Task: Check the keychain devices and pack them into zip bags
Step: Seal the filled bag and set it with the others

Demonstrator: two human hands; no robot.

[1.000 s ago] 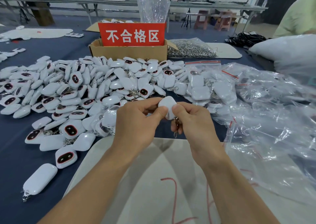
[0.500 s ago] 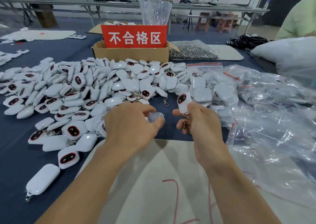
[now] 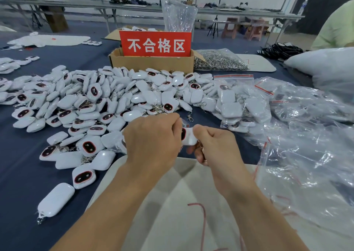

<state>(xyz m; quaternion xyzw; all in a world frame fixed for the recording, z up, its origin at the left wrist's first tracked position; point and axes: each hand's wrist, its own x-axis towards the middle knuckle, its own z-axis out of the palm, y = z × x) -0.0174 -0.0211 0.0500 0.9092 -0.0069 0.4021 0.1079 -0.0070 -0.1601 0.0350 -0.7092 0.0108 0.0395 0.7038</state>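
My right hand (image 3: 216, 147) grips a white keychain device (image 3: 189, 139) by its edge, dark window facing left, with the metal clasp (image 3: 202, 149) hanging by the fingers. My left hand (image 3: 153, 139) is curled against the device's face and pinches a small clear plastic piece (image 3: 185, 123) that sticks up between the hands. Both hands hover over the far edge of a white mat (image 3: 172, 203). A big pile of loose devices (image 3: 115, 101) lies behind and to the left. Zip bags filled with devices (image 3: 235, 101) lie to the right, and empty zip bags (image 3: 306, 145) are heaped beyond them.
A cardboard box (image 3: 153, 64) with a red sign (image 3: 156, 44) stands behind the pile. A bag of metal rings (image 3: 220, 61) lies right of it. At the far right are a large white bag (image 3: 325, 69) and a person in light green (image 3: 337, 26).
My hands parted, the left one holding a clear plastic piece and the right one the device; now they are together again at the device.
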